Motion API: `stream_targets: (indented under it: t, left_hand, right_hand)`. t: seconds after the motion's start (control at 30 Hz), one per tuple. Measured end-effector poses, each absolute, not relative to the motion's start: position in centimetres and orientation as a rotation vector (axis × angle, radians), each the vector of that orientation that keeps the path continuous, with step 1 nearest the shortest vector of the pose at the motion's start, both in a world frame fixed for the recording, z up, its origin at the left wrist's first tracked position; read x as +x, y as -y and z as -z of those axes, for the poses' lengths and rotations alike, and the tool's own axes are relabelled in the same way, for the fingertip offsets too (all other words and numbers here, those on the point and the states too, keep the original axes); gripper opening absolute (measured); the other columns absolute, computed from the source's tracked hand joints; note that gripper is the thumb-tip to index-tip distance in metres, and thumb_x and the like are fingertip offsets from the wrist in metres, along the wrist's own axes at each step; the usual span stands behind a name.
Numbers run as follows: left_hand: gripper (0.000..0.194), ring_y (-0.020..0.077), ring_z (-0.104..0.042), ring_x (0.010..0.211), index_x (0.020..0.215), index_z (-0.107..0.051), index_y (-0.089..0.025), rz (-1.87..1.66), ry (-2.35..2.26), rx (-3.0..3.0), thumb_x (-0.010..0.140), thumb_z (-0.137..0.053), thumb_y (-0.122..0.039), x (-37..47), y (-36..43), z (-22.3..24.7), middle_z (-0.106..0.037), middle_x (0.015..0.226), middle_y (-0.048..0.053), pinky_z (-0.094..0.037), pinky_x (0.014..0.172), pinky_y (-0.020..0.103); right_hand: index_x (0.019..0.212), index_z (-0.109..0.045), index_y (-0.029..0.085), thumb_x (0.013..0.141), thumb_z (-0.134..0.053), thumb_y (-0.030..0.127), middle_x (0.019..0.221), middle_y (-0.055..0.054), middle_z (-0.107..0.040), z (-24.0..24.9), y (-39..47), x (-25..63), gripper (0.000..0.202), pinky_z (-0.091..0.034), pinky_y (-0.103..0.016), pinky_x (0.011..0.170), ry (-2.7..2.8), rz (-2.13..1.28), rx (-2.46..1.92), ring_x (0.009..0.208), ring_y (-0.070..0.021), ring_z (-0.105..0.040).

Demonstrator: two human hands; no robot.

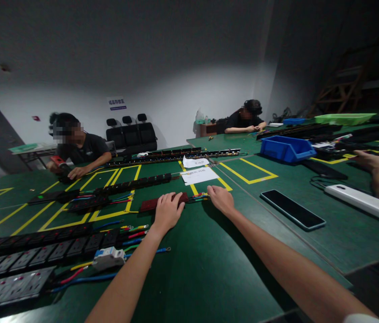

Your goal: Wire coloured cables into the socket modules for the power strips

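Both my arms reach forward over a green table (209,269). My left hand (168,211) rests with curled fingers on a dark red socket strip (149,204) lying flat on the table. My right hand (221,198) is at the strip's right end, fingers on the coloured wires (198,197) that stick out of it. Whether the fingers pinch the wires is hard to tell.
Black socket strips (41,255) with coloured wires and a white breaker (108,258) lie at near left. A phone (292,208), a white strip (364,202), a blue bin (286,148) and paper sheets (198,175) lie to the right and ahead. Two seated people and another person's hand (374,160) work nearby.
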State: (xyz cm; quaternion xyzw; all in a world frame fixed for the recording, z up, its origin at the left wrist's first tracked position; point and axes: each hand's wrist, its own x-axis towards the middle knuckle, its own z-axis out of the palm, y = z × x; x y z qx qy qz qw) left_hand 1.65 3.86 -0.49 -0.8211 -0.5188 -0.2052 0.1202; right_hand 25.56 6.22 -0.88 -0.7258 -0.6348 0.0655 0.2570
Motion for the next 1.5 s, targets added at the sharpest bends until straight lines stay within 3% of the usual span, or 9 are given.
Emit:
stream_targets:
  t: [0.3, 0.57, 0.87, 1.1, 1.5]
  left_hand:
    - [0.045, 0.0264, -0.054, 0.123, 0.137, -0.057, -0.023, 0.613, 1.514, -2.366, 0.101, -0.042, -0.046, 1.8, -3.6, 0.4, -0.063, 0.131, 0.010, -0.039, 0.108, 0.047]
    - [0.045, 0.0260, -0.054, 0.123, 0.138, -0.056, -0.024, 0.608, 1.521, -2.370, 0.101, -0.042, -0.045, 1.8, -3.6, 0.4, -0.062, 0.131, 0.010, -0.039, 0.109, 0.047]
    - [0.045, 0.0262, -0.054, 0.123, 0.138, -0.056, -0.024, 0.626, 1.530, -2.377, 0.101, -0.041, -0.045, 1.8, -3.6, 0.4, -0.062, 0.131, 0.010, -0.038, 0.110, 0.048]
    - [0.045, 0.0263, -0.054, 0.123, 0.138, -0.056, -0.024, 0.632, 1.532, -2.367, 0.101, -0.040, -0.045, 1.8, -3.6, 0.5, -0.062, 0.131, 0.010, -0.037, 0.109, 0.047]
    - [0.044, 0.0263, -0.054, 0.123, 0.137, -0.057, -0.024, 0.620, 1.541, -2.366, 0.101, -0.041, -0.045, 1.8, -3.5, 0.3, -0.062, 0.131, 0.010, -0.038, 0.108, 0.047]
  right_hand:
    - [0.091, -0.072, 0.023, 0.095, -0.053, 0.052, 0.092, -0.007, -0.070, 1.0, -5.9, 25.1, 0.036, -0.033, -0.027, 0.065, 1.932, -0.003, -1.870, 0.084, -0.0192, -0.063]
    - [0.088, -0.070, 0.021, 0.091, -0.059, 0.050, 0.088, -0.006, -0.068, 0.7, -5.4, 24.9, 0.031, -0.030, -0.028, 0.062, 1.932, 0.106, -1.873, 0.082, -0.0191, -0.062]
    - [0.091, -0.070, 0.023, 0.088, -0.064, 0.053, 0.091, -0.003, -0.066, 0.8, -5.8, 25.6, 0.031, -0.030, -0.026, 0.060, 2.056, -0.126, -1.749, 0.075, -0.0152, -0.059]
    - [0.099, -0.063, 0.018, 0.098, -0.055, 0.042, 0.103, -0.010, -0.067, 0.7, -5.6, 24.8, 0.025, -0.036, -0.027, 0.072, 2.140, -0.033, -1.799, 0.094, -0.0211, -0.062]
    - [0.107, -0.056, 0.021, 0.102, -0.041, 0.049, 0.092, -0.008, -0.072, 1.2, -6.2, 24.4, 0.033, -0.031, -0.028, 0.062, 1.897, -0.255, -1.900, 0.083, -0.0227, -0.067]
